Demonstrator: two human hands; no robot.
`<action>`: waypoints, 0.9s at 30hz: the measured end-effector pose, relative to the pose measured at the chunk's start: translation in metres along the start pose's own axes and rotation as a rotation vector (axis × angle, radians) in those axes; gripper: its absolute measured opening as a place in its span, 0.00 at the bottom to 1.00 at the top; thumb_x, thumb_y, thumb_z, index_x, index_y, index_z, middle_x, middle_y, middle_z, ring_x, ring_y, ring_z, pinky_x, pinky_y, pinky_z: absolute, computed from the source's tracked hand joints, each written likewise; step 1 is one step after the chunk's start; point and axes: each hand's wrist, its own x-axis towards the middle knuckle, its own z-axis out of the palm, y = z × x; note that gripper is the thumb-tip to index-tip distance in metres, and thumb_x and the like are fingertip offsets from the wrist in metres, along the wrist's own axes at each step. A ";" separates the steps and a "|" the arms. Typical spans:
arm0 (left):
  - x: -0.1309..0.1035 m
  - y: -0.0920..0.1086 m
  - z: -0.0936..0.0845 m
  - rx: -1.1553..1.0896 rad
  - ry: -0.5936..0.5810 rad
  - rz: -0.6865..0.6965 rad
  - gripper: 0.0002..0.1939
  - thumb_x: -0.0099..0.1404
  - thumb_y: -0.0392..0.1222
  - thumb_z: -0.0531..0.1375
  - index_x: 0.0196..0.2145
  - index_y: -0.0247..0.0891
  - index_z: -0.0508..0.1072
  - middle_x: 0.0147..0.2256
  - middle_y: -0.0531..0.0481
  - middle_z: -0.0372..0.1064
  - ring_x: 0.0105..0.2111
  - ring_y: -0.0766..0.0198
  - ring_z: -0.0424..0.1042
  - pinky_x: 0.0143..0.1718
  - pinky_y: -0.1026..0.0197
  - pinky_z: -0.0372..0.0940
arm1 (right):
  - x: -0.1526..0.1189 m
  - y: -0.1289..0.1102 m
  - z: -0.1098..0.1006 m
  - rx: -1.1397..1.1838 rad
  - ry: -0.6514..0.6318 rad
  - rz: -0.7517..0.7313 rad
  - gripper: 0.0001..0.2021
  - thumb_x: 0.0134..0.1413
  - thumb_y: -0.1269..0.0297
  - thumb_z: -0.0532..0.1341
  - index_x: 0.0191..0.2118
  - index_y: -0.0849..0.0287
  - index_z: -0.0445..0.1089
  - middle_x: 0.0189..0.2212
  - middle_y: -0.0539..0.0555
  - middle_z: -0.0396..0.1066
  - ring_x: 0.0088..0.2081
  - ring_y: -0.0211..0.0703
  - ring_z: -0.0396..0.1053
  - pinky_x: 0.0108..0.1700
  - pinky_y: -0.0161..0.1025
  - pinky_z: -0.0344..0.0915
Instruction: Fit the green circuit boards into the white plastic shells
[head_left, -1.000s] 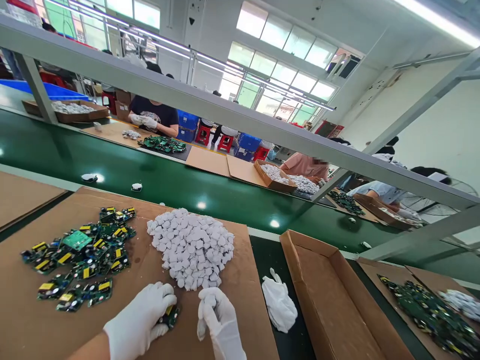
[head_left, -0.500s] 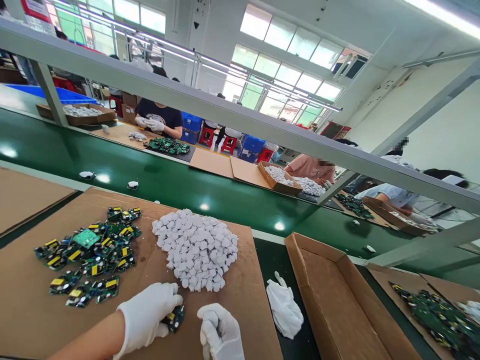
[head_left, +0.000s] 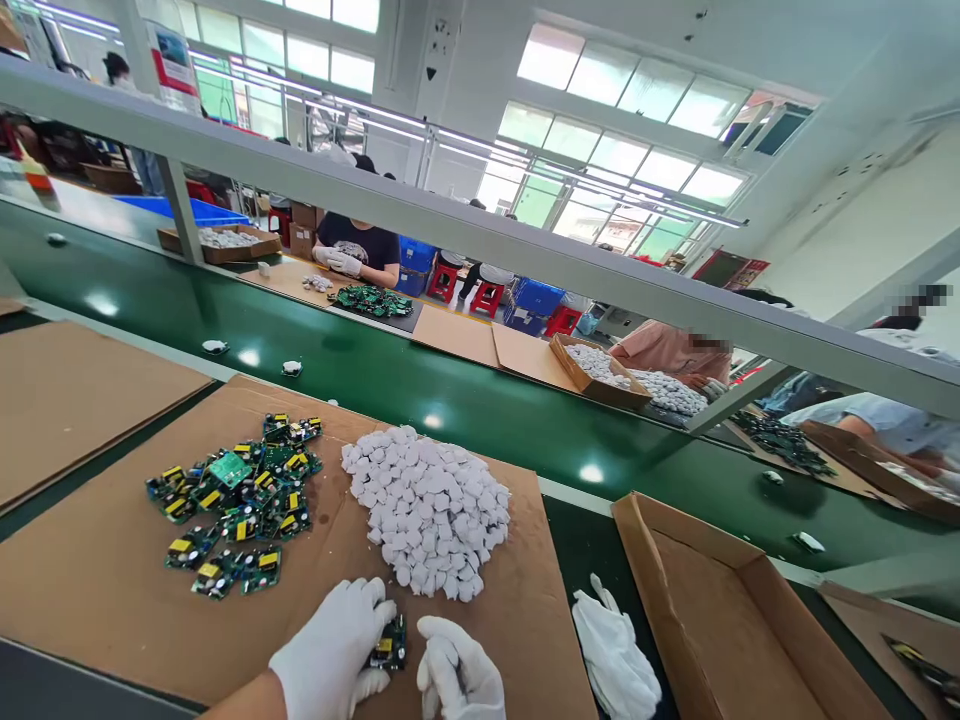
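Bright, even daylight. Main source: large windows [head_left: 622,110] at twelve to one o'clock, blown out to near white. Round glare spots on the green conveyor belt [head_left: 480,400], strongest at nine o'clock and just right of centre. Shadows soft and short under the pile of white pieces [head_left: 427,510]. Wide-angle distortion: the overhead beam [head_left: 450,235] slants, verticals lean outward toward three and nine o'clock. Centre sharp; far background softer. Faces at three o'clock pixelated.
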 end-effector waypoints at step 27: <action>-0.003 0.002 0.004 0.004 0.048 0.032 0.15 0.57 0.36 0.57 0.43 0.37 0.74 0.45 0.39 0.68 0.45 0.45 0.67 0.48 0.45 0.62 | 0.007 -0.013 0.032 -1.321 -0.020 -0.446 0.09 0.55 0.74 0.54 0.32 0.54 0.70 0.31 0.55 0.70 0.31 0.50 0.71 0.31 0.43 0.66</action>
